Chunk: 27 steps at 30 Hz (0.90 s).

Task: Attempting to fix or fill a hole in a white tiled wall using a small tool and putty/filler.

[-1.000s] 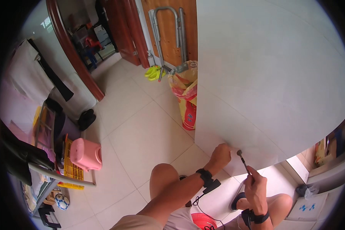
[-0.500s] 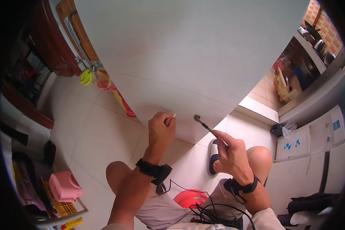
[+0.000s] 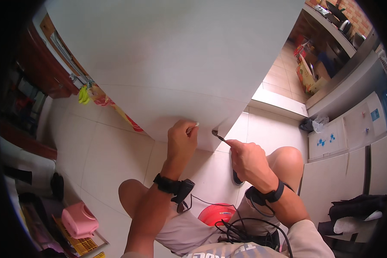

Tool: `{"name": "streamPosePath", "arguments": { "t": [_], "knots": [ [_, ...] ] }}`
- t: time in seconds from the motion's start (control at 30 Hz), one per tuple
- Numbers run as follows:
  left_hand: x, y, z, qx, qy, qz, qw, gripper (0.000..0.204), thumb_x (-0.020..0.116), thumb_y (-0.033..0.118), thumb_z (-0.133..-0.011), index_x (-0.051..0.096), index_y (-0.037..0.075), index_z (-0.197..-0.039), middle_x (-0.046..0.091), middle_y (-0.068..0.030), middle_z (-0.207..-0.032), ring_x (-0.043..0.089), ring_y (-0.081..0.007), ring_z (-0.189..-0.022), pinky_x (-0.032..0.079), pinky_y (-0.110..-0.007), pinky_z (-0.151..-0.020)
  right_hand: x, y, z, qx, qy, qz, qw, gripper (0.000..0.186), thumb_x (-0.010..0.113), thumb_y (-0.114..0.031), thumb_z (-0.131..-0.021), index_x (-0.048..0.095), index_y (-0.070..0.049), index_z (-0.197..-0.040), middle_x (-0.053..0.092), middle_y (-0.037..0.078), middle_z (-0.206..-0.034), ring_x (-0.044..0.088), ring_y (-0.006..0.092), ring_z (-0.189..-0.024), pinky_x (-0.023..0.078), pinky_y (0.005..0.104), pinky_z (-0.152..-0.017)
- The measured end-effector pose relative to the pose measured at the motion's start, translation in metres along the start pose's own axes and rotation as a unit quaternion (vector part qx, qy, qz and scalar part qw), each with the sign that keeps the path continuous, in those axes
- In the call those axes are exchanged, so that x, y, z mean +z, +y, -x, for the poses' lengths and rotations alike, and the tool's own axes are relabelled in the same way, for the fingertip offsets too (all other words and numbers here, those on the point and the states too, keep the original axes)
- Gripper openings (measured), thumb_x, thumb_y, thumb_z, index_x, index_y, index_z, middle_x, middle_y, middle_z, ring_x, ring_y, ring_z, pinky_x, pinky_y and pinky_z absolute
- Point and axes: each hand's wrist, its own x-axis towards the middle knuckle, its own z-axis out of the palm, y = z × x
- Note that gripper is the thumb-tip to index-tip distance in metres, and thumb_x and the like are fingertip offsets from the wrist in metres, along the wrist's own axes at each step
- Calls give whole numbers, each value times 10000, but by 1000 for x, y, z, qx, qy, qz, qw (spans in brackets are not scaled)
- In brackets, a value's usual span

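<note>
Firstly, closest to the body and before the white wall, black cables lie over the lap in loose loops, perhaps so that the wrists can move freely. A red bucket stands between the knees, on the near side of the wall; the legs are spread, which seems to give it room.

The right hand is closed around the handle of a thin tool. Its dark head is at the lower part of the wall, near the right edge; if it is touching, I cannot tell. Probably the handle is held like this to keep the knuckles away from the wall.

The left hand is before the same wall, to the left of the tool, with fingers curled and fingertips together on what looks like a small white piece. Such a little thing leaves place only for a pinch.

Farther, to the right of the wall, a pale storage box stands; beyond the wall, a kettle sits on a counter.
</note>
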Motion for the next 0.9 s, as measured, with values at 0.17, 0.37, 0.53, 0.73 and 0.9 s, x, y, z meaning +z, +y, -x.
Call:
{"name": "streamPosePath", "arguments": {
  "t": [0.17,0.37,0.53,0.73,0.9],
  "knots": [
    [0,1,-4,-1,-8,-10,1000,118,754,-38,-840,696,-30,-943,689,-163,-855,683,-278,-699,536,-359,-637,10,1,-1,-17,-2,11,1000,272,582,-79,-927,726,-77,-1158,712,200,-794,690,401,-695,558,483,-641],
    [-5,10,-8,0,16,9,1000,116,754,-26,-855,717,-31,-964,705,-136,-867,682,-205,-703,549,-305,-641,14,7,-2,13,-35,31,999,273,574,-66,-933,722,-77,-1161,712,200,-796,694,400,-707,563,488,-646],
    [-8,16,-11,22,56,21,998,128,759,-40,-857,727,-22,-979,705,-121,-873,685,-171,-696,564,-265,-630,-13,0,5,-22,30,-22,999,258,596,-61,-927,732,-71,-1145,685,209,-742,686,385,-661,545,458,-602],
    [-18,28,-9,51,102,52,992,123,752,-40,-873,738,-4,-989,717,-88,-908,686,-136,-749,576,-250,-638,-95,-25,31,-26,140,-167,976,270,639,20,-892,738,-34,-1138,631,145,-643,588,251,-504,473,348,-519],
    [-21,25,-4,51,70,37,996,131,736,-40,-903,732,-19,-1032,723,-63,-965,664,-80,-785,546,-214,-653,-93,-13,32,34,161,-184,969,248,636,18,-890,768,-30,-1094,627,168,-638,570,244,-489,465,332,-519]
  ]
}}
